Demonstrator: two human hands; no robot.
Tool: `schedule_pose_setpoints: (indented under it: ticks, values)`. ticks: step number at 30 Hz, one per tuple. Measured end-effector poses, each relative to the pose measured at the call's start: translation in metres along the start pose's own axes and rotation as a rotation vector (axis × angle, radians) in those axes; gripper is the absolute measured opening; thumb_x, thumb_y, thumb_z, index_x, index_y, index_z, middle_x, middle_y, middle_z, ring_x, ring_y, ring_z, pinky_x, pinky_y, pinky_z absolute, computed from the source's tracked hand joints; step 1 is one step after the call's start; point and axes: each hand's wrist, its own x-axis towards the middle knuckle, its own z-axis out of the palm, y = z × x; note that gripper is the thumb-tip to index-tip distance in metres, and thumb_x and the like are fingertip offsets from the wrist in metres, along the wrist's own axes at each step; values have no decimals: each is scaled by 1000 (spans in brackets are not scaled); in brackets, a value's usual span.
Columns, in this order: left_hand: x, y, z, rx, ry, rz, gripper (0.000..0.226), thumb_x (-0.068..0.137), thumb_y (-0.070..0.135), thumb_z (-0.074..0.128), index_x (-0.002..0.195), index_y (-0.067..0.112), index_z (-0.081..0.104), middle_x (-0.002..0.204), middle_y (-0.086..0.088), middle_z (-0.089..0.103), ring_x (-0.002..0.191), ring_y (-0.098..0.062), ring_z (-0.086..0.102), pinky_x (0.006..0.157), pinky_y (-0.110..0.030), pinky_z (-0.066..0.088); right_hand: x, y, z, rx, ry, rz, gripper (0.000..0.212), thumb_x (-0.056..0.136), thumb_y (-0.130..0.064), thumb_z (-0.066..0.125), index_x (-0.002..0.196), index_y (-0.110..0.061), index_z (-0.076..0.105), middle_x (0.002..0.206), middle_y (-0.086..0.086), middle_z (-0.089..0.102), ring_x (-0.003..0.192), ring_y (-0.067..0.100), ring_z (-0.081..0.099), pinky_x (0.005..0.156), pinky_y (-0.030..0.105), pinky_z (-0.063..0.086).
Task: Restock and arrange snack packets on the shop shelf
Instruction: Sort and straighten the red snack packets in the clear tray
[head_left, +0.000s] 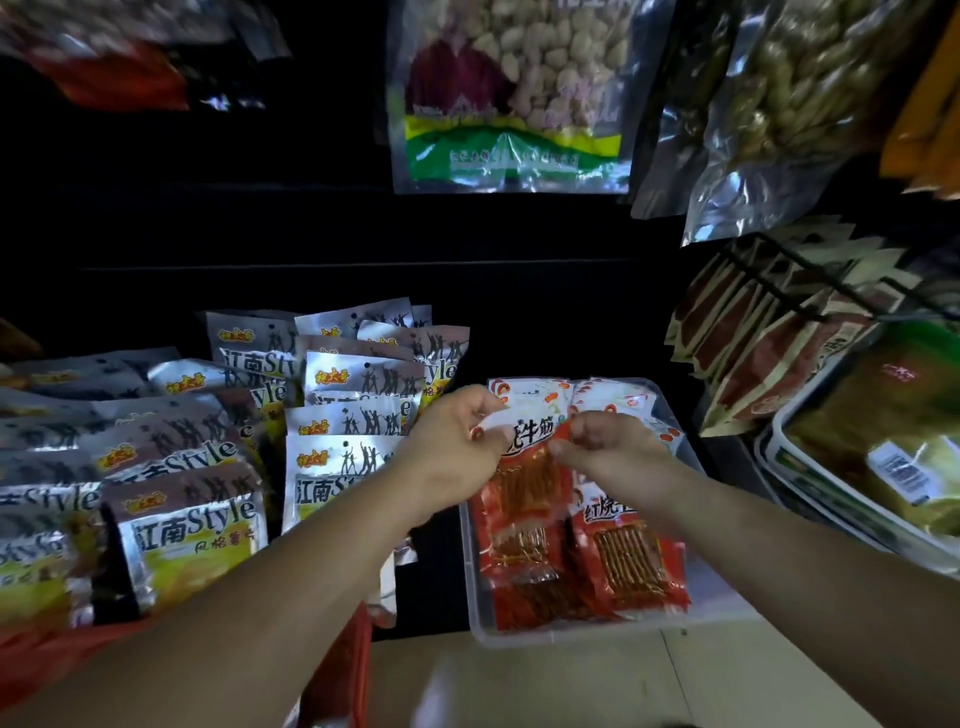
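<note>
A: In the head view, you are working over the clear tray (597, 636), which is sitting at the front of the shelf (439, 592). Your left hand (457, 447) and right hand (610, 449) are both pinching one red packet (525, 480), each grip clamped on an upper corner. You are holding it over the others in the tray, and I cannot tell whether it is touching them.

B: So are you partway through? The tray is already holding several more red packets (634, 561), overlapping in two rough columns with their white tops toward the back.

A: I am judging it that way. You are either laying this one onto the pile or squaring it up, and I cannot tell which. The packets nearest you are lying flat, while the tops at the back are fanning unevenly, so some straightening is probably waiting for you there.

B: To your left, the silver packets (192, 525) are standing in several rows. The nearer ones are slumping sideways and overlapping. That section is looking stocked but untidy.

A: Agreed. You are probably finishing the red tray first, then facing up the silver rows. The hanging bag of nuts (511, 93) and the brown packets (769, 358) on the wire rack to your right are looking full, and you are not touching them.
</note>
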Motion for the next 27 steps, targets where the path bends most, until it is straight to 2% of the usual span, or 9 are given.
schedule_pose_setpoints:
  ticks: [2,4,6,9,12,15,19,23,27]
  values:
    - [-13,18,-13,-93,58,7,15,100,25,68,113,27,63,116,6,69,86,-5,66,65,-15,48,-7,-16,0,38,-20,6,23,100,-31,68,95,-8,65,83,8,66,80,21,61,88,38,55]
    - [-28,32,-24,-223,121,-80,30,94,18,75,118,28,61,109,5,69,85,-9,69,63,-19,54,-19,-36,3,76,-31,9,21,101,-32,66,92,-13,63,87,15,67,83,33,63,92,54,56]
    - [-46,43,-32,-308,81,-215,35,88,14,81,112,30,59,107,0,72,91,-18,73,74,-34,63,-32,-58,4,87,-11,11,17,102,-32,65,92,-19,63,89,6,66,86,26,62,82,50,56]
    - [-77,62,-40,-290,-4,-265,23,88,11,80,103,22,67,101,-5,77,91,-23,76,80,-47,65,-60,-92,0,180,99,-10,12,99,-27,70,107,-22,62,94,3,67,80,17,60,67,32,49]
    - [-110,93,-49,-333,-7,-195,19,93,7,75,107,20,71,93,-1,80,84,-18,78,68,-38,63,-98,-116,0,276,226,-44,41,95,-21,75,127,-34,54,103,4,70,89,19,68,78,37,57]
    - [-149,127,-59,-373,23,-99,28,93,2,74,115,19,67,90,-2,80,78,-16,78,61,-33,61,-140,-132,0,329,244,-99,44,91,-13,76,118,-44,61,102,7,76,94,26,75,90,53,60]
    - [-198,165,-70,-407,138,18,51,87,6,81,129,20,56,85,-1,79,75,-14,77,58,-25,57,-191,-151,-8,461,272,-135,50,93,-5,71,131,-33,55,102,8,72,94,26,73,89,55,60]
    - [-242,198,-77,-247,-6,46,73,89,-2,76,145,33,44,94,3,77,73,-6,75,56,-20,55,-227,-159,-7,529,365,-230,55,94,-7,72,135,-39,53,106,5,69,94,25,73,84,53,62]
    - [-263,220,-75,-133,-30,66,82,91,-9,69,148,44,43,111,-1,70,75,-11,76,58,-26,58,-246,-163,-15,510,302,-307,39,99,-7,66,127,-35,64,110,-1,66,88,16,71,75,44,65]
